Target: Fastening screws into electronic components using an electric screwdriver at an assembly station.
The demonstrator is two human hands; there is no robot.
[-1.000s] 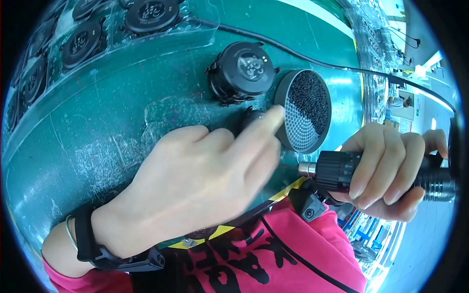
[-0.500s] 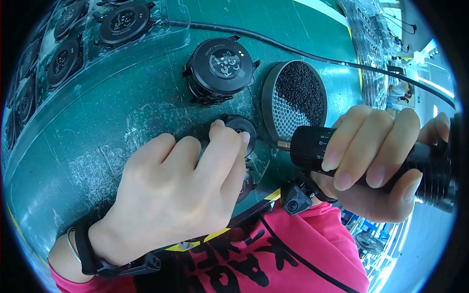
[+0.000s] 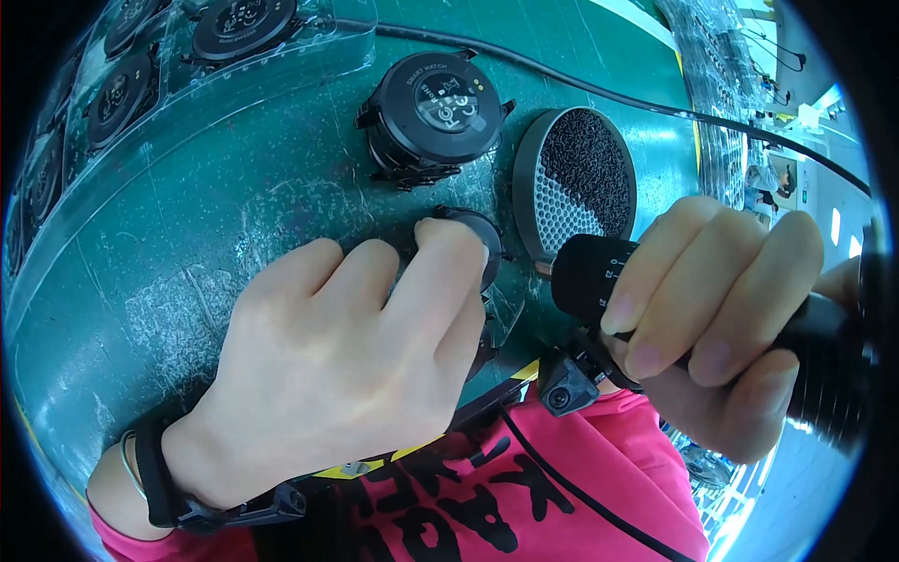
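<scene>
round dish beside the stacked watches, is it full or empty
Partly full: small black pieces cover the upper right of the round dish, while its dimpled bottom shows bare at the lower left.

**Driver (image 3: 581,276) angled toward a half-hidden watch (image 3: 480,234)**

The driver is a thick black cylinder with pale marks around its collar, a short metal nose and ribbed rings near its rear. It sits slanted in the right hand (image 3: 749,309), nose pointing between 9 and 10 o'clock, rear toward 4 o'clock. Just past the nose, in line with it, lies the watch, dark and round. The left hand (image 3: 346,347) covers much of it, leaving its edge bare from roughly 12 to 4 o'clock. Whether driver and watch touch is unclear.
</scene>
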